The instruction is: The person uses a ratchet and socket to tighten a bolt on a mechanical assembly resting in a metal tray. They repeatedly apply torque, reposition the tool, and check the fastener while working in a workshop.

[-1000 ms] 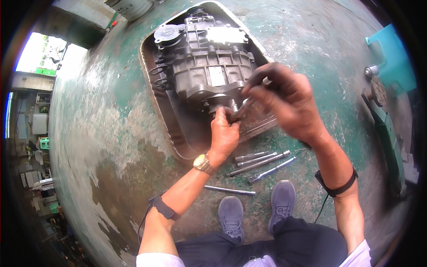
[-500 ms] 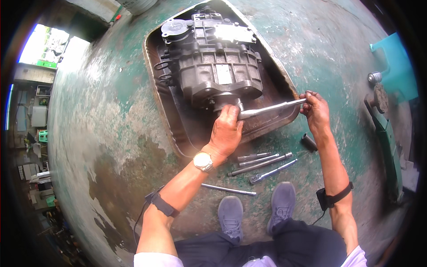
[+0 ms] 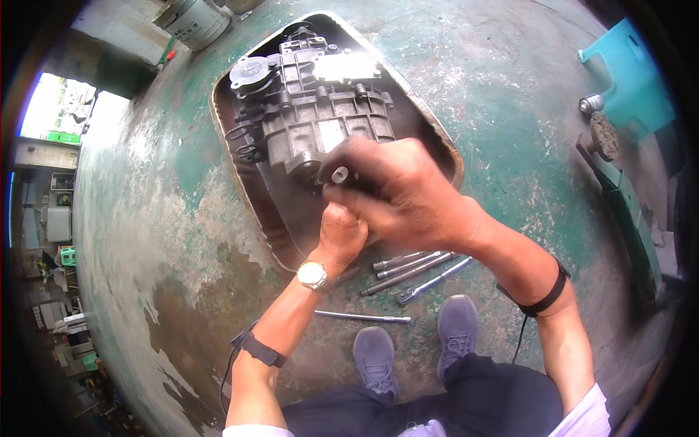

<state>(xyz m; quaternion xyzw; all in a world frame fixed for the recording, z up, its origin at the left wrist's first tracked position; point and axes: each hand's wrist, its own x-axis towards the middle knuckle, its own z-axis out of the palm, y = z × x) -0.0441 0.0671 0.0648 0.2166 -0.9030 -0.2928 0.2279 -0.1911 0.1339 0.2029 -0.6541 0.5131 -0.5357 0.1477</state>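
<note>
A grey metal gearbox rests in a shallow, rusty-rimmed tray on the floor before me. My right hand, slightly blurred, wraps round the handle of a socket wrench; the handle's end points up out of the fist. My left hand is closed low against the near end of the gearbox, at the wrench's head. Its fingertips are behind the right hand, as are the wrench head and the gearbox's near flange.
Several extension bars and a ratchet lie by my shoes, with a thin bar nearer. To the right are a turquoise stool, a small can and a green metal frame. A bucket stands far left.
My right hand has swung the wrench handle leftward and up, from the tray's right side to over the left hand. The view has shifted, so the gearbox appears farther left.
</note>
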